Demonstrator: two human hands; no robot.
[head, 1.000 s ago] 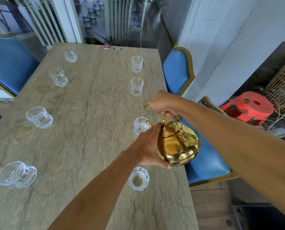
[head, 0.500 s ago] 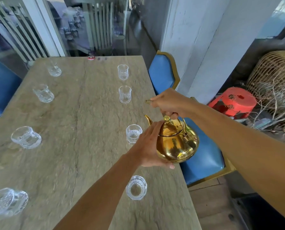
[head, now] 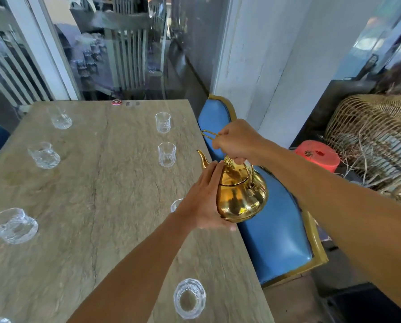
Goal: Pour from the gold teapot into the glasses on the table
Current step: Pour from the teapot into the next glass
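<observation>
I hold the gold teapot (head: 241, 194) in the air over the table's right edge, near upright, spout pointing away. My right hand (head: 238, 142) grips its wire handle from above. My left hand (head: 206, 201) lies flat against the pot's left side and lid. Several clear glasses stand on the stone table (head: 101, 194): one near the front (head: 189, 298), one mostly hidden behind my left hand (head: 175, 204), two further along the right side (head: 166, 154) (head: 162, 122), and others down the left side (head: 44, 155) (head: 13, 225).
A blue padded chair with a gold frame (head: 281, 241) stands right of the table, another (head: 215, 122) behind it. A red plastic stool (head: 317, 155) and wicker baskets (head: 369, 136) sit at the right. A glass wall closes the far end.
The teapot has come up from its tilt over the third glass and moved away along the right edge. My view has lifted toward the far end of the table.
</observation>
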